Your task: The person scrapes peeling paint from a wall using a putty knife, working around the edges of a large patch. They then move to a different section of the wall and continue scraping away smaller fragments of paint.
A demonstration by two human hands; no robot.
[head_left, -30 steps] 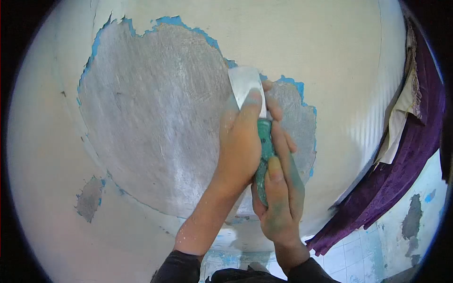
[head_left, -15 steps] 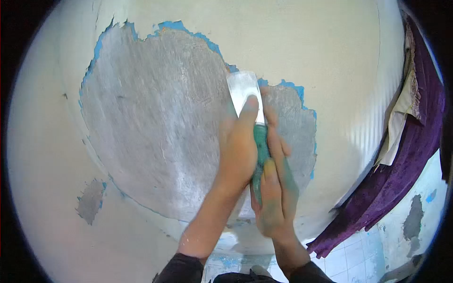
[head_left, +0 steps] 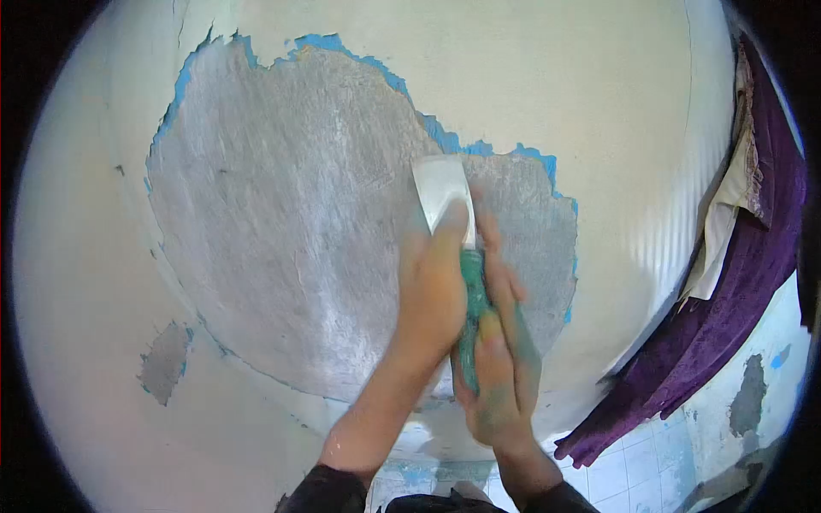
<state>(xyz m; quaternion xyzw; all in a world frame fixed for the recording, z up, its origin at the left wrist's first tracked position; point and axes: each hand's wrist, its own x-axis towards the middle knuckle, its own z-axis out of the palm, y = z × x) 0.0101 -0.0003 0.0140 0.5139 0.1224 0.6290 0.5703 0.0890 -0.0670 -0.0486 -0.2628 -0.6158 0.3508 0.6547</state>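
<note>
A scraper [head_left: 445, 184] with a wide metal blade and a green handle points up the wall, its blade edge just below the blue-edged rim of a large bare grey patch [head_left: 274, 188]. My left hand [head_left: 434, 286] grips it where blade and handle meet, the thumb lying on the blade. Lower down, my right hand [head_left: 500, 368] is wrapped round the green handle, its fingers stretching up along the right side. Greenish stains mark the right hand.
Cream paint [head_left: 564, 77] surrounds the grey patch. A smaller bare spot [head_left: 166, 363] is at the lower left. Purple cloth [head_left: 684, 350] and a beige cloth [head_left: 723, 239] hang at the right. White floor tiles [head_left: 629, 466] show below.
Both hands and the scraper have moved down a little, away from the patch's upper rim. More blue edge shows above the blade.
</note>
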